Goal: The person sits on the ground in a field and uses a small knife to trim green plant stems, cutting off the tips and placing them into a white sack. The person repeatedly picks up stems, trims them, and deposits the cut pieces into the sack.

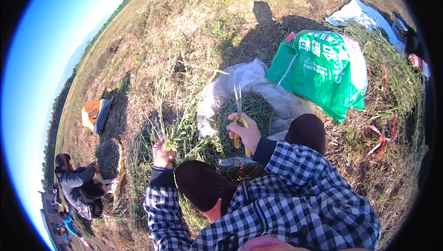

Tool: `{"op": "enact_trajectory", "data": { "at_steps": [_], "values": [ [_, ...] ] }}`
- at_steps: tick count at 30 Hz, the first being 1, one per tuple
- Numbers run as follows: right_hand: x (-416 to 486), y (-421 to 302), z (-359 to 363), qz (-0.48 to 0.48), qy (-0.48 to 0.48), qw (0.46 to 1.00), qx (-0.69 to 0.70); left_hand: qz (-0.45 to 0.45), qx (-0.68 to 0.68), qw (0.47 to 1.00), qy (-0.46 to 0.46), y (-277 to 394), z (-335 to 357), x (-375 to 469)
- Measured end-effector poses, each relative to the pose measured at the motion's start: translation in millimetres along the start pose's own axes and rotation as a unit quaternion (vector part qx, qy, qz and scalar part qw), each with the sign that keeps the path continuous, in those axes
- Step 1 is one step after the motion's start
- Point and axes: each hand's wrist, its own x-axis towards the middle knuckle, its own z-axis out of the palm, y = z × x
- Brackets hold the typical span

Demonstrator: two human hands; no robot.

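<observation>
My left hand (163, 154) grips a bunch of green plant stems (172, 144) just beyond my left knee. In my right hand (246, 131) is a pair of scissors (238, 126) with yellow handles, its blades pointing away from me and slightly apart. Below the scissors, cut green plant tips (261, 112) are heaped on a translucent plastic sheet (254, 74) on the ground. A pile of uncut plants (188, 129) spreads between the left hand and the sheet.
A green printed sack (318, 71) stands beyond the sheet to the right. Red ties (383, 138) lie on dry grass. At left, a person (78, 188) crouches by a heap of plants (107, 159), near an orange sack (95, 116). Another person's hand (413, 59) shows at far right.
</observation>
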Motion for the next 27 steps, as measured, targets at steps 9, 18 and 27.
{"op": "enact_trajectory", "data": {
  "at_steps": [9, 18, 27],
  "values": [
    [-21.4, 24.6, -4.8, 0.123, -0.095, 0.984, -0.086, -0.081, -0.113, 0.989, -0.054, 10.3, -9.7, 5.1],
    [-0.4, 24.8, 22.1, 0.02, -0.152, 0.971, -0.184, -0.087, -0.121, 0.987, -0.056, 0.9, -4.8, 9.3],
    [6.4, 4.4, 24.3, -0.012, -0.107, 0.947, -0.303, -0.089, -0.123, 0.981, -0.125, 3.6, 1.3, 9.3]
  ]
}}
